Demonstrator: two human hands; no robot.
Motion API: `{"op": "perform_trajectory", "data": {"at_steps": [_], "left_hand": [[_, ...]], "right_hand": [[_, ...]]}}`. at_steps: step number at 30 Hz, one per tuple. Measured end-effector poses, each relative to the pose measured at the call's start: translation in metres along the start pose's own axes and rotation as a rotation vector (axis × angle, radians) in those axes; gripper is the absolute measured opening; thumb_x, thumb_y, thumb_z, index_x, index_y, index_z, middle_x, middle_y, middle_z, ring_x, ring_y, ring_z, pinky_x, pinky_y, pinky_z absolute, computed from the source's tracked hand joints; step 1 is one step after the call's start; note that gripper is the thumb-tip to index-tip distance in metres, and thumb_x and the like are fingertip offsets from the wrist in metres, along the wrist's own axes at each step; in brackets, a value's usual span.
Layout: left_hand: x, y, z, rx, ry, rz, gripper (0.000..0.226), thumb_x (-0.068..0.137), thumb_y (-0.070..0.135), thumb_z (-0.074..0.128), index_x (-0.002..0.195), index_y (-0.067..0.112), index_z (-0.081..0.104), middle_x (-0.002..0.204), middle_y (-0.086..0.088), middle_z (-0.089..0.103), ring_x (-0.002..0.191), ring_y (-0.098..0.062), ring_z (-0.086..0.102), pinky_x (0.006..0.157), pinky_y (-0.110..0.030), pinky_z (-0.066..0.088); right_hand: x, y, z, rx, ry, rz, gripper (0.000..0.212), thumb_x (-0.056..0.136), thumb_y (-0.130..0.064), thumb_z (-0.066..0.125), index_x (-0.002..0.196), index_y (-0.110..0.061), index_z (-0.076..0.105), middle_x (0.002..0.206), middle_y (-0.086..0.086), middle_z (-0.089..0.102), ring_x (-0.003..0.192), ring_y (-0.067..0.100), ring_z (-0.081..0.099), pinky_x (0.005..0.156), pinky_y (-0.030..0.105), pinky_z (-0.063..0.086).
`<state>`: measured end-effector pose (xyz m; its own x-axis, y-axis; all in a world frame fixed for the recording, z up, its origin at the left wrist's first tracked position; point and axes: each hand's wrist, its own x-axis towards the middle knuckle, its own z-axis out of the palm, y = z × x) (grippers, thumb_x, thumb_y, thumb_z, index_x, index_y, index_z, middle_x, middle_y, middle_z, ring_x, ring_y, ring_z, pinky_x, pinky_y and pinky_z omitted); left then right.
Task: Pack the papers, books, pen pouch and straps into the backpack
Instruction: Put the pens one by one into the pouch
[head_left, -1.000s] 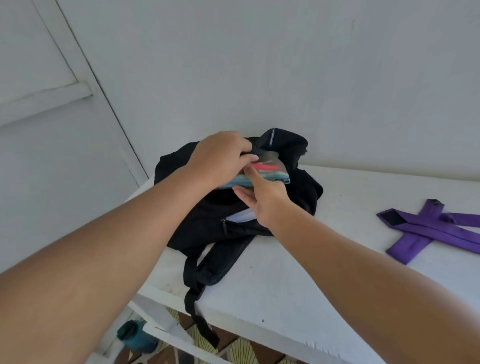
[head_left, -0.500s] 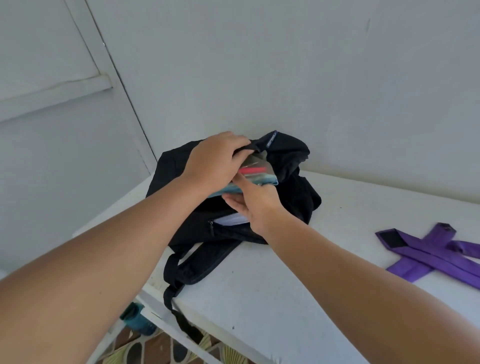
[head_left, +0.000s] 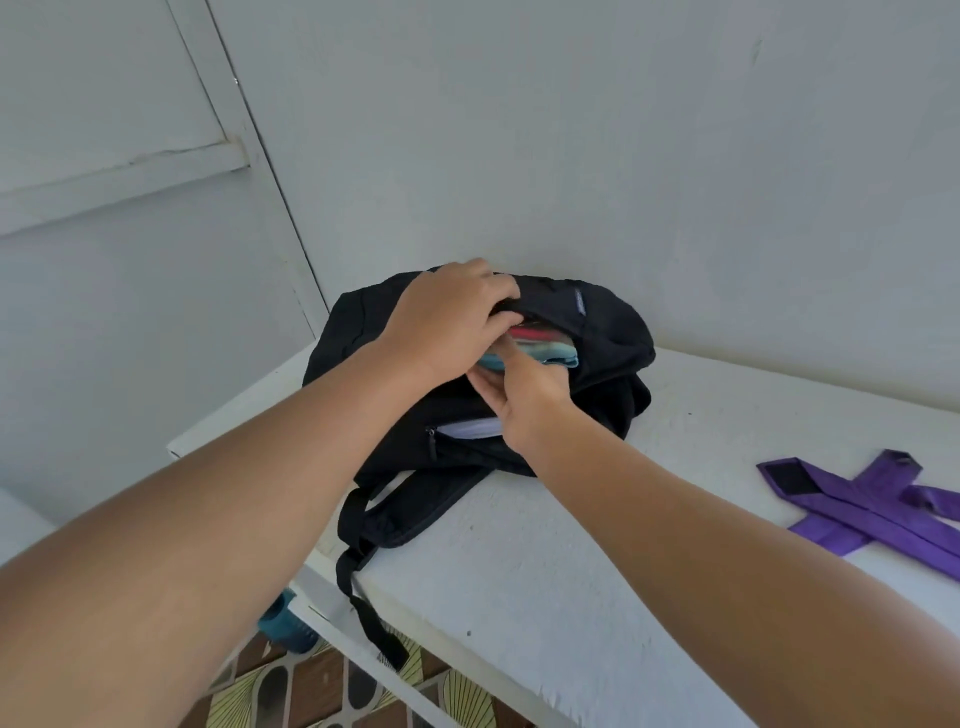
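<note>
A black backpack (head_left: 608, 332) lies on the white table (head_left: 545, 571) against the wall. My left hand (head_left: 447, 322) grips the upper edge of its open pocket. My right hand (head_left: 524, 395) holds a clear pen pouch (head_left: 545, 345) with red and teal contents, half inside that opening. White papers (head_left: 475, 428) show in a lower opening of the backpack. Purple straps (head_left: 862, 499) lie crossed on the table to the right, apart from both hands.
One black shoulder strap (head_left: 363, 587) of the backpack hangs over the table's front edge. A teal object (head_left: 285, 629) stands on the patterned floor (head_left: 311, 686) below. A grey wall (head_left: 623, 156) runs right behind the backpack.
The pen pouch has slid deeper into the backpack's opening, with the flap now covering more of it. The view has shifted, so the table sits lower and further right.
</note>
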<state>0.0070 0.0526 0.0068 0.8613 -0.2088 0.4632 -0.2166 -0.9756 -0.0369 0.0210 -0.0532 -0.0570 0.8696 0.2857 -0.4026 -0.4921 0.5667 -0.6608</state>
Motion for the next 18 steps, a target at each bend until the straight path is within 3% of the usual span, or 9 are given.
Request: {"op": "perform_trajectory", "data": {"at_steps": [4, 6, 8, 9, 11, 13, 15, 18], "left_hand": [[-0.006, -0.017, -0.013, 0.039, -0.011, -0.101, 0.016, 0.097, 0.038, 0.059, 0.105, 0.027, 0.068, 0.096, 0.005, 0.062, 0.088, -0.019, 0.06, 0.076, -0.038, 0.049], [-0.008, -0.021, -0.017, 0.002, -0.005, -0.154, 0.016, 0.098, 0.039, 0.06, 0.096, 0.027, 0.069, 0.091, 0.007, 0.062, 0.083, -0.016, 0.059, 0.072, -0.036, 0.049], [-0.008, -0.022, -0.017, -0.032, 0.008, -0.182, 0.017, 0.098, 0.04, 0.06, 0.092, 0.027, 0.069, 0.089, 0.008, 0.063, 0.081, -0.015, 0.06, 0.069, -0.034, 0.049], [-0.007, -0.021, -0.016, -0.049, 0.011, -0.193, 0.017, 0.098, 0.04, 0.06, 0.092, 0.027, 0.069, 0.088, 0.009, 0.064, 0.08, -0.014, 0.06, 0.068, -0.033, 0.049], [-0.007, -0.02, -0.015, -0.098, 0.011, -0.218, 0.017, 0.098, 0.04, 0.061, 0.091, 0.027, 0.07, 0.085, 0.011, 0.066, 0.078, -0.013, 0.062, 0.068, -0.033, 0.051], [-0.007, -0.02, -0.017, -0.143, 0.013, -0.243, 0.017, 0.097, 0.04, 0.062, 0.09, 0.028, 0.072, 0.081, 0.011, 0.067, 0.074, -0.012, 0.062, 0.068, -0.033, 0.053], [-0.006, -0.021, -0.02, -0.187, 0.01, -0.25, 0.017, 0.097, 0.039, 0.063, 0.09, 0.027, 0.073, 0.079, 0.011, 0.068, 0.07, -0.01, 0.061, 0.069, -0.033, 0.053], [-0.003, -0.02, -0.024, -0.226, -0.003, -0.231, 0.017, 0.097, 0.037, 0.064, 0.089, 0.026, 0.074, 0.079, 0.011, 0.069, 0.072, -0.011, 0.062, 0.07, -0.035, 0.055]], "right_hand": [[0.005, -0.005, 0.001, -0.021, 0.025, -0.043, 0.051, 0.085, -0.026, 0.088, 0.124, -0.009, 0.06, 0.09, 0.005, 0.081, 0.086, 0.016, 0.08, 0.082, 0.033, 0.065], [0.003, 0.004, 0.003, -0.159, 0.092, -0.08, 0.068, 0.08, -0.041, 0.09, 0.128, -0.015, 0.049, 0.106, 0.001, 0.077, 0.097, 0.014, 0.077, 0.09, 0.035, 0.061], [-0.006, 0.022, 0.005, -0.323, 0.234, -0.212, 0.075, 0.078, -0.048, 0.088, 0.128, -0.022, 0.037, 0.129, 0.0, 0.053, 0.109, 0.017, 0.065, 0.097, 0.039, 0.055], [-0.013, 0.032, 0.005, -0.349, 0.26, -0.299, 0.072, 0.082, -0.043, 0.086, 0.128, -0.024, 0.033, 0.134, 0.001, 0.04, 0.11, 0.017, 0.058, 0.097, 0.039, 0.053], [-0.025, 0.049, 0.0, -0.4, 0.217, -0.506, 0.061, 0.089, -0.028, 0.081, 0.125, -0.027, 0.031, 0.135, 0.003, 0.03, 0.113, 0.018, 0.052, 0.098, 0.036, 0.052], [-0.021, 0.055, -0.006, -0.692, 0.143, -0.724, 0.049, 0.095, -0.02, 0.074, 0.128, -0.025, 0.04, 0.13, 0.0, 0.031, 0.114, 0.016, 0.046, 0.1, 0.03, 0.048], [-0.009, 0.052, -0.01, -1.067, 0.029, -0.837, 0.051, 0.1, -0.02, 0.067, 0.145, -0.024, 0.044, 0.131, 0.0, 0.029, 0.114, 0.012, 0.038, 0.102, 0.025, 0.04], [0.009, 0.042, -0.003, -1.464, -0.044, -0.875, 0.063, 0.104, -0.029, 0.058, 0.161, -0.025, 0.032, 0.144, 0.009, 0.028, 0.126, 0.027, 0.033, 0.107, 0.035, 0.036]]}}
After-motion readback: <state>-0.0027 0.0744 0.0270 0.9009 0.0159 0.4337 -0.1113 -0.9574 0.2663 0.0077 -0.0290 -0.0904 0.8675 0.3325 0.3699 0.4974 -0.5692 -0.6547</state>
